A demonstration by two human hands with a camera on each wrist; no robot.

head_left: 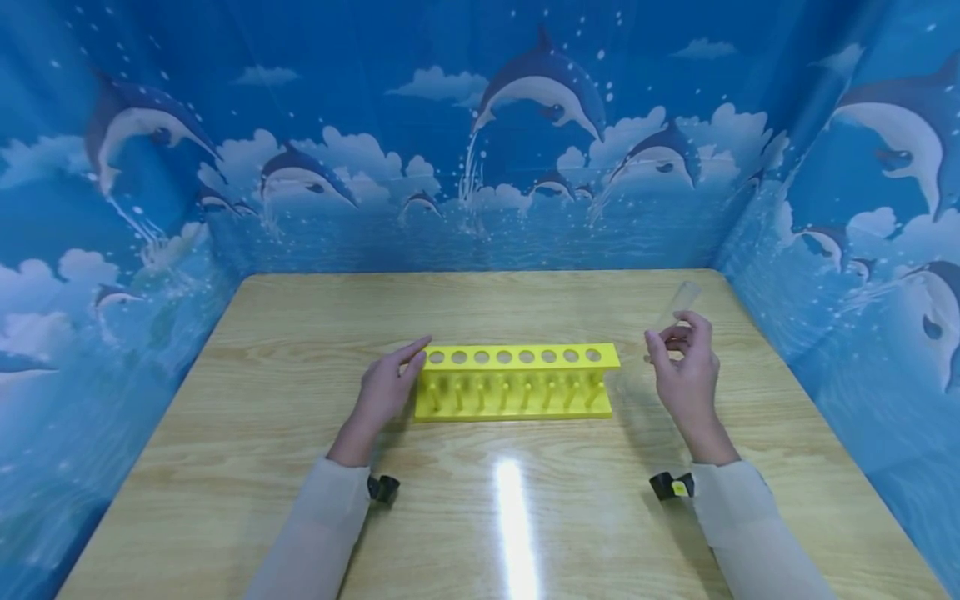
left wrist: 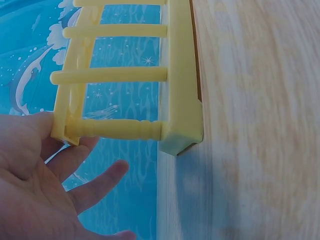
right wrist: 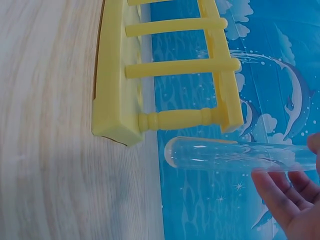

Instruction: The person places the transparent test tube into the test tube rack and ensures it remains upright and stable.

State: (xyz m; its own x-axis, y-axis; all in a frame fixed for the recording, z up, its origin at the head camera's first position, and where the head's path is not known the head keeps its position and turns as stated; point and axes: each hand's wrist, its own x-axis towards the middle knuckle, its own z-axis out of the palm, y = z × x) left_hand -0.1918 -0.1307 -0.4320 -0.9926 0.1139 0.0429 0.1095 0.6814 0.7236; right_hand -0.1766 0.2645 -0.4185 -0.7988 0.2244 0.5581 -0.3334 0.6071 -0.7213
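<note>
A yellow test tube rack (head_left: 517, 414) stands on the table, with one row of round holes in its top board and a row of pegs on its base. At its left end my left hand (head_left: 386, 387) pinches the corner of the top board between thumb and forefinger. The other left fingers (left wrist: 100, 187) spread below that board. My right hand (head_left: 688, 379), off to the right of the rack, holds a clear glass test tube (right wrist: 215, 155) between thumb and fingers. The tube's rounded closed end points down, its upper end tilts away to the right, and it is apart from the rack.
The wood-grain table (head_left: 300, 317) reaches back to a blue curtain (head_left: 360, 225) printed with dolphins, which also hangs along both sides. A bright light reflection (head_left: 516, 525) lies on the tabletop in front of the rack.
</note>
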